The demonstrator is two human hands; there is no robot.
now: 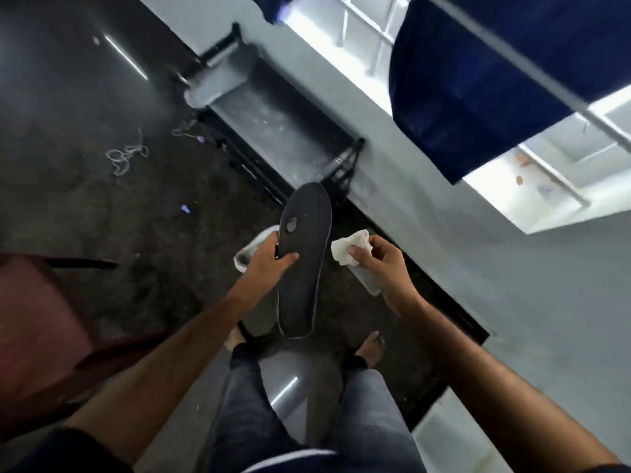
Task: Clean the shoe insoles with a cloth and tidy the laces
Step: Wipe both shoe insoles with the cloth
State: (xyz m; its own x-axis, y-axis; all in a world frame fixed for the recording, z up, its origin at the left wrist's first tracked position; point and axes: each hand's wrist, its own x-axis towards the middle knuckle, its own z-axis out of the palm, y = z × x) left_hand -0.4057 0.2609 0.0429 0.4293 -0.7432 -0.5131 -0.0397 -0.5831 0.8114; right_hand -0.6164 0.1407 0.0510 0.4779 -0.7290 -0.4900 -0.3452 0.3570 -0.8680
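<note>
Left hand (269, 257) grips a dark insole (302, 264) at mid-length, thumb across its top face, fingers curled round the left edge. Insole held in the air at frame centre, one end toward 12 o'clock, other toward 6; pale worn spot near the upper end. Right hand (379, 264), at 3 o'clock of the insole and apart from it, pinches a crumpled white cloth (351, 249) between thumb and fingers. White shoe (251, 249) on the floor (102, 206), partly hidden behind the left hand. Loose white laces (126, 157) lie on the floor toward 10 o'clock, well apart. Bare feet at 6 o'clock.
</note>
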